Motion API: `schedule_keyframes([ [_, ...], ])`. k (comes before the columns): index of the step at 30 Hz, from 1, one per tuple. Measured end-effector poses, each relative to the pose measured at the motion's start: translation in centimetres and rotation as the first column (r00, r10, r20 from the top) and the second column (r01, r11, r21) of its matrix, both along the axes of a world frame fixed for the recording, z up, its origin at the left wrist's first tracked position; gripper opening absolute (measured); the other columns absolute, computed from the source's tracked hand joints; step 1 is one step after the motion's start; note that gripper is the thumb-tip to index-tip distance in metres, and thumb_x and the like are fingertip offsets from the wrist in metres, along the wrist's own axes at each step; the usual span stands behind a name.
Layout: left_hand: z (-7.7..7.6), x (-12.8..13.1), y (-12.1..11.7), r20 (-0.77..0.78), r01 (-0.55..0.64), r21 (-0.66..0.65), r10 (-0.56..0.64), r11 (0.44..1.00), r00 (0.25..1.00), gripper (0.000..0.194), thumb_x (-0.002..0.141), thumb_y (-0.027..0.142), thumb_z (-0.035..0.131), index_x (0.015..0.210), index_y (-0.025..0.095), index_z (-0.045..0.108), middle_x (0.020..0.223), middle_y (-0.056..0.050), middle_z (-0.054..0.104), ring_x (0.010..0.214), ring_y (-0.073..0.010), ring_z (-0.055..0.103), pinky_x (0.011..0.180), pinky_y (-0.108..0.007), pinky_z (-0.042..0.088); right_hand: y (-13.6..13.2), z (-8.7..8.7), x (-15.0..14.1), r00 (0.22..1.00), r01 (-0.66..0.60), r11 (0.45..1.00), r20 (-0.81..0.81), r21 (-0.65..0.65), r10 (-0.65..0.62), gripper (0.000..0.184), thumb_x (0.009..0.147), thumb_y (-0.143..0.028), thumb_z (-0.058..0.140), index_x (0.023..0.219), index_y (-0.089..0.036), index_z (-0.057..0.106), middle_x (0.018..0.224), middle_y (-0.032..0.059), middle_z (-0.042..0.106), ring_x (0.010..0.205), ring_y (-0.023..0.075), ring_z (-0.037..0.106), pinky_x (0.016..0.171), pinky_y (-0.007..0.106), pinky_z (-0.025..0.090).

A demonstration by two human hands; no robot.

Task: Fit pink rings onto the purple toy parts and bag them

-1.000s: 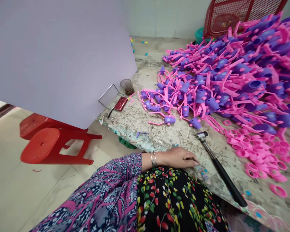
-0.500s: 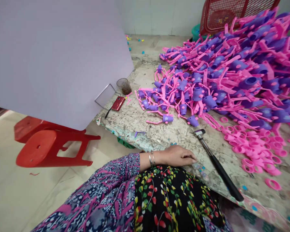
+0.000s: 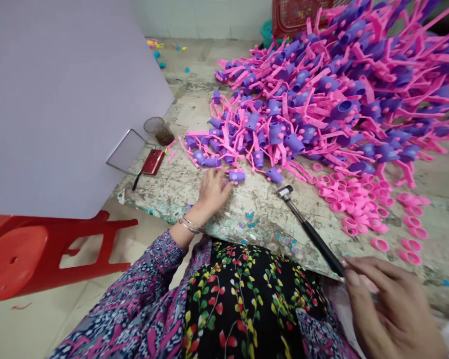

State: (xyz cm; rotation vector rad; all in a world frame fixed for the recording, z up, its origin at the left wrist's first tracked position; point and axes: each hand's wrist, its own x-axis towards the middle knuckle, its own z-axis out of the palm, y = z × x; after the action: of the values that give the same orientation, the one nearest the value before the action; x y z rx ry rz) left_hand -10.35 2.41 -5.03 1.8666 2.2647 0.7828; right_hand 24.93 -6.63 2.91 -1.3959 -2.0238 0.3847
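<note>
My left hand (image 3: pixel 212 193) reaches out over the table, its fingers and thumb closed around the pink limbs of a small purple-and-pink plastic toy body (image 3: pixel 237 176). This piece lies at the near edge of a heap of similar toy bodies (image 3: pixel 299 94). At the lower right, large and close, is my right hand (image 3: pixel 391 304), thumb and forefinger drawn together. A small pinkish spot shows at its fingertips, but I cannot make out what it is. Just beyond those fingertips lies a hammer (image 3: pixel 314 237) with a black handle, its handle end partly covered.
Pink rings (image 3: pixel 353 199) lie piled right of the hammer. At the left stand a clear cup (image 3: pixel 160 130), a red phone-like object (image 3: pixel 153 162) and a wire frame (image 3: pixel 125 149). A large pale panel (image 3: pixel 60 99) covers the far left, above a red stool (image 3: pixel 15 262).
My left hand has moved from the table's edge forward and left onto the toy body. My right hand has come into view at the lower right. The view has shifted right.
</note>
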Motion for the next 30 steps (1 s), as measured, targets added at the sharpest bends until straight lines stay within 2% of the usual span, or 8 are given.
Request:
schedule_keyframes([
  [4, -0.9, 0.0, 1.4, -0.087, 0.051, -0.133, -0.063, 0.990, 0.994, 0.048, 0.086, 0.036, 0.066, 0.131, 0.018, 0.059, 0.109, -0.013, 0.066, 0.104, -0.0322, 0.060, 0.090, -0.046, 0.044, 1.6, -0.3, -2.8, 0.991, -0.129, 0.992, -0.017, 0.011, 0.129, 0.014, 0.096, -0.024, 0.055, 0.105, -0.022, 0.065, 0.094, 0.0059, 0.063, 0.083, 0.0188, 0.064, 0.072, 0.031, 0.049],
  [9, -1.5, 0.3, 0.8, 0.141, 0.139, -0.071, -0.128, 0.988, 0.982, 0.042, 0.082, 0.029, 0.071, 0.122, 0.018, 0.061, 0.087, -0.006, 0.069, 0.085, -0.0247, 0.064, 0.080, -0.039, 0.048, 2.8, -1.6, -3.4, 0.972, -0.220, 0.974, -0.100, -0.058, 0.214, 0.012, 0.094, -0.018, 0.056, 0.102, -0.021, 0.066, 0.088, 0.0040, 0.066, 0.081, 0.0166, 0.065, 0.072, 0.027, 0.049],
  [11, -1.4, 1.0, -0.3, 0.325, 0.199, -0.011, -0.185, 0.980, 0.927, 0.042, 0.082, 0.029, 0.072, 0.121, 0.020, 0.059, 0.089, -0.005, 0.069, 0.081, -0.0209, 0.064, 0.077, -0.035, 0.050, 3.3, -2.2, -4.1, 0.968, -0.208, 0.968, -0.171, -0.143, 0.183, 0.012, 0.095, -0.022, 0.055, 0.098, -0.021, 0.067, 0.088, 0.0046, 0.068, 0.081, 0.0171, 0.066, 0.072, 0.027, 0.051],
  [14, -0.7, 3.1, -2.2, 0.564, 0.335, 0.060, -0.309, 0.940, 0.766, 0.040, 0.083, 0.030, 0.072, 0.119, 0.022, 0.058, 0.098, -0.004, 0.070, 0.083, -0.0178, 0.065, 0.075, -0.032, 0.052, 4.1, -3.4, -6.0, 0.944, -0.152, 0.924, -0.330, -0.350, 0.030, 0.021, 0.095, -0.032, 0.055, 0.107, -0.020, 0.067, 0.095, 0.0076, 0.071, 0.085, 0.0195, 0.068, 0.075, 0.031, 0.054],
  [17, 0.4, 5.4, -3.7, 0.582, 0.486, 0.114, -0.455, 0.866, 0.674, 0.039, 0.084, 0.032, 0.072, 0.120, 0.024, 0.059, 0.107, -0.005, 0.069, 0.091, -0.0180, 0.066, 0.080, -0.032, 0.053, 4.7, -4.4, -7.8, 0.864, -0.211, 0.841, -0.498, -0.498, -0.078, 0.047, 0.089, -0.041, 0.061, 0.129, -0.017, 0.057, 0.103, 0.0105, 0.071, 0.083, 0.0201, 0.068, 0.072, 0.033, 0.057],
  [19, 1.0, 6.5, -4.1, 0.578, 0.546, 0.120, -0.505, 0.829, 0.641, 0.037, 0.084, 0.030, 0.071, 0.118, 0.023, 0.060, 0.109, -0.005, 0.069, 0.094, -0.0183, 0.066, 0.085, -0.034, 0.053, 4.9, -4.7, -8.4, 0.843, -0.249, 0.836, -0.535, -0.489, -0.061, 0.044, 0.087, -0.041, 0.063, 0.125, -0.019, 0.061, 0.104, 0.0095, 0.071, 0.084, 0.0197, 0.068, 0.074, 0.034, 0.056],
  [26, 1.4, 8.4, -4.1, 0.839, 0.551, 0.003, -0.302, 0.835, 0.452, 0.040, 0.078, 0.029, 0.075, 0.112, 0.021, 0.056, 0.100, -0.004, 0.068, 0.087, -0.0166, 0.065, 0.081, -0.031, 0.052, 4.1, -4.5, -8.1, 0.911, -0.115, 0.921, -0.409, -0.373, -0.052, 0.029, 0.084, -0.031, 0.067, 0.110, -0.020, 0.069, 0.094, 0.0067, 0.074, 0.077, 0.0181, 0.065, 0.072, 0.034, 0.053],
  [30, 0.9, 9.1, -4.8, 0.849, 0.399, 0.045, -0.245, 0.916, 0.468, 0.048, 0.072, 0.028, 0.079, 0.106, 0.024, 0.045, 0.093, 0.001, 0.065, 0.087, -0.0158, 0.065, 0.080, -0.030, 0.053, 4.2, -4.6, -8.3, 0.905, -0.060, 0.923, -0.411, -0.380, -0.111, 0.028, 0.081, -0.028, 0.065, 0.107, -0.018, 0.069, 0.090, 0.0062, 0.073, 0.077, 0.0187, 0.065, 0.070, 0.033, 0.053],
])
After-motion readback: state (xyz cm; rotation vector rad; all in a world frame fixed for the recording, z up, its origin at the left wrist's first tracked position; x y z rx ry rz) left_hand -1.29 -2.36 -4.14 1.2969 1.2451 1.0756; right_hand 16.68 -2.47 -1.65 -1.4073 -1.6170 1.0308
